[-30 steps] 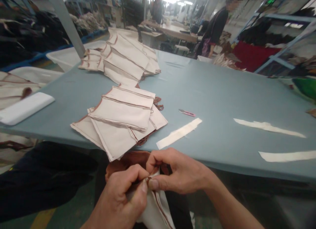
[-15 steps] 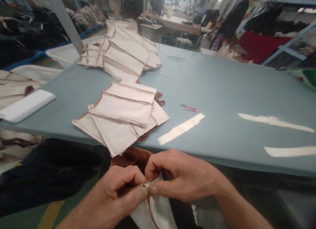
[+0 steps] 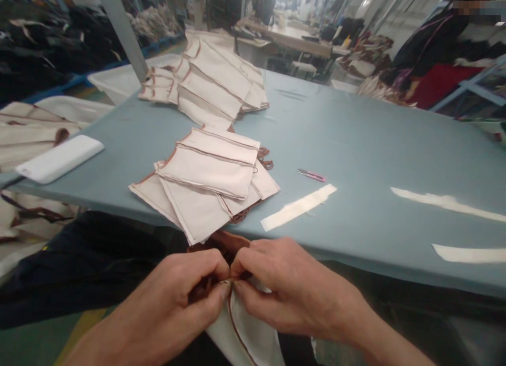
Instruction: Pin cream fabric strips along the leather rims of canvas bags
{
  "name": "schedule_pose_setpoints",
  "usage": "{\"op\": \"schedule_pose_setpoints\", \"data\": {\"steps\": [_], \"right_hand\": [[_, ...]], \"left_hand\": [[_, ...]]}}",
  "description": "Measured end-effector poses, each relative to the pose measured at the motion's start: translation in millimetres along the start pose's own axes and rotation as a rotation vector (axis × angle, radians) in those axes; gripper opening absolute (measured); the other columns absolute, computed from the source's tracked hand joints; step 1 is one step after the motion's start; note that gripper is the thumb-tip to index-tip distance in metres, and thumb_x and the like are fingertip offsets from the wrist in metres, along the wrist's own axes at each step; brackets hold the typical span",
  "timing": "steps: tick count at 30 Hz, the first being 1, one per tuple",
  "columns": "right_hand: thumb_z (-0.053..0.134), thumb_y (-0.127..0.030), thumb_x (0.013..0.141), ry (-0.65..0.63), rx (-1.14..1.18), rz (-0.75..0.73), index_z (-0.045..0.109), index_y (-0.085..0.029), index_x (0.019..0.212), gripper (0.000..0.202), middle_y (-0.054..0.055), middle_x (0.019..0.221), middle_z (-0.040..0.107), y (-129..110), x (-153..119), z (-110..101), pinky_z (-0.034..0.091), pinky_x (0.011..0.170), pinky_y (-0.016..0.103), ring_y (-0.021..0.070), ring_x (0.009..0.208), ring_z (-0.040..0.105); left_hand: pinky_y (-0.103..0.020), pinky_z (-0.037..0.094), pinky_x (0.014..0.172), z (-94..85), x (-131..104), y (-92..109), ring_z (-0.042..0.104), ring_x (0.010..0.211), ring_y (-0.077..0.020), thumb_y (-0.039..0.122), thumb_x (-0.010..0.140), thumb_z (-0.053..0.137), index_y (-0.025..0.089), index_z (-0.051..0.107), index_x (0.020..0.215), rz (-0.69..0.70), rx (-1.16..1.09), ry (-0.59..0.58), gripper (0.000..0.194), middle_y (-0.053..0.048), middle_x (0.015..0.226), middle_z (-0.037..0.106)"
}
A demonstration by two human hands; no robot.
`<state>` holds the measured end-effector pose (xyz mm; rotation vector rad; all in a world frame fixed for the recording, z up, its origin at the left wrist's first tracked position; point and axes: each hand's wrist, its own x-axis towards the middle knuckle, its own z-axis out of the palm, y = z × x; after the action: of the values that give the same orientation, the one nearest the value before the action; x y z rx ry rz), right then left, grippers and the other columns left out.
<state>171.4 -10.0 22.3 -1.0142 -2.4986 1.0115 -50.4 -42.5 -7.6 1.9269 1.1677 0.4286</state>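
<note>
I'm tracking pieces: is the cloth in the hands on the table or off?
Off: the left hand and right hand pinch the cloth in front of the table.

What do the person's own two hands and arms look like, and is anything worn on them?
The left hand and the right hand are both without gloves, and no ring shows on the visible fingers. The right forearm is bare as far as it shows, with no watch, bracelet or sleeve in sight. Any sleeves higher up are out of view.
</note>
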Motion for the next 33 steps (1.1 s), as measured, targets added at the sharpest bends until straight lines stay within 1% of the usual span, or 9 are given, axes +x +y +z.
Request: {"op": "schedule_pose_setpoints", "data": {"steps": [4, 7, 10, 16, 20, 23, 27, 30, 33], "right_hand": [[0.064, -0.014, 0.075, 0.072, 0.190, 0.078, 0.065, -0.019, 0.079, 0.006, -0.003, 0.070, 0.069, 1, 3, 5, 0.036, 0.061, 0.024, 0.0119, 0.061, 0.059], [0.061, -0.012, 0.075, 0.068, 0.223, 0.102, 0.066, -0.019, 0.078, 0.009, -0.003, 0.070, 0.068, 4, 5, 7, 0.037, 0.061, 0.023, 0.0113, 0.060, 0.058], [0.061, -0.011, 0.074, 0.077, 0.237, 0.109, 0.067, -0.019, 0.078, 0.010, -0.003, 0.070, 0.067, 6, 6, 9, 0.037, 0.060, 0.023, 0.0108, 0.060, 0.056], [0.060, -0.009, 0.071, 0.064, 0.362, 0.180, 0.066, -0.019, 0.074, 0.012, -0.006, 0.063, 0.060, 11, 5, 15, 0.036, 0.057, 0.020, 0.0085, 0.055, 0.047], [0.061, -0.010, 0.074, 0.014, 0.533, 0.234, 0.066, -0.017, 0.075, 0.009, -0.006, 0.067, 0.059, 18, 2, 23, 0.037, 0.056, 0.018, 0.0079, 0.058, 0.048], [0.062, -0.013, 0.075, -0.008, 0.741, 0.308, 0.064, -0.016, 0.078, 0.005, -0.006, 0.069, 0.058, 23, -1, 31, 0.036, 0.055, 0.017, 0.0076, 0.060, 0.045], [0.067, -0.020, 0.074, -0.073, 1.024, 0.437, 0.062, -0.016, 0.081, 0.009, -0.008, 0.064, 0.051, 26, -4, 38, 0.034, 0.054, 0.018, 0.0067, 0.057, 0.039], [0.069, -0.025, 0.072, -0.092, 1.090, 0.479, 0.062, -0.016, 0.081, 0.014, -0.008, 0.065, 0.050, 25, -3, 38, 0.031, 0.055, 0.019, 0.0074, 0.059, 0.040], [0.064, -0.021, 0.072, -0.059, 1.052, 0.501, 0.059, -0.017, 0.076, 0.008, -0.008, 0.062, 0.047, 22, -1, 37, 0.026, 0.053, 0.019, 0.0071, 0.058, 0.036]], "left_hand": [[-0.017, 0.044, 0.061, -2.4, -3, 3, 0.060, 0.064, -0.0077, 0.012, 0.099, 0.049, 0.022, 0.056, 0.080, 0.195, 0.054, 0.124, 0.022, 0.007, 0.074, 0.063], [-0.016, 0.046, 0.062, 1.2, -4, 4, 0.063, 0.063, -0.0080, 0.010, 0.099, 0.051, 0.024, 0.057, 0.085, 0.244, 0.084, 0.200, 0.021, 0.008, 0.074, 0.064], [-0.020, 0.049, 0.066, 9.8, -6, -3, 0.068, 0.067, -0.0110, 0.009, 0.102, 0.049, 0.024, 0.057, 0.091, 0.328, 0.187, 0.275, 0.020, 0.005, 0.079, 0.068], [-0.023, 0.055, 0.069, 23.5, -11, -23, 0.071, 0.074, -0.0149, 0.003, 0.100, 0.047, 0.021, 0.062, 0.119, 0.493, 0.334, 0.329, 0.030, -0.001, 0.088, 0.074], [-0.023, 0.058, 0.069, 18.4, -11, -19, 0.075, 0.072, -0.0160, 0.005, 0.105, 0.039, 0.016, 0.064, 0.120, 0.579, 0.421, 0.344, 0.031, -0.004, 0.086, 0.077], [-0.023, 0.061, 0.074, 15.8, -12, -16, 0.079, 0.079, -0.0175, 0.005, 0.104, 0.039, 0.016, 0.064, 0.120, 0.577, 0.467, 0.334, 0.031, -0.007, 0.092, 0.080], [-0.024, 0.064, 0.076, 20.2, -14, -19, 0.079, 0.082, -0.0175, -0.003, 0.096, 0.042, 0.019, 0.063, 0.126, 0.541, 0.466, 0.306, 0.043, -0.006, 0.097, 0.082], [-0.024, 0.064, 0.076, 24.3, -11, -20, 0.078, 0.079, -0.0168, -0.004, 0.095, 0.042, 0.020, 0.064, 0.121, 0.544, 0.478, 0.356, 0.042, -0.005, 0.094, 0.082], [-0.023, 0.063, 0.069, 27.1, -6, -18, 0.077, 0.072, -0.0166, -0.001, 0.098, 0.041, 0.018, 0.064, 0.115, 0.556, 0.523, 0.437, 0.034, -0.006, 0.087, 0.080]]}}
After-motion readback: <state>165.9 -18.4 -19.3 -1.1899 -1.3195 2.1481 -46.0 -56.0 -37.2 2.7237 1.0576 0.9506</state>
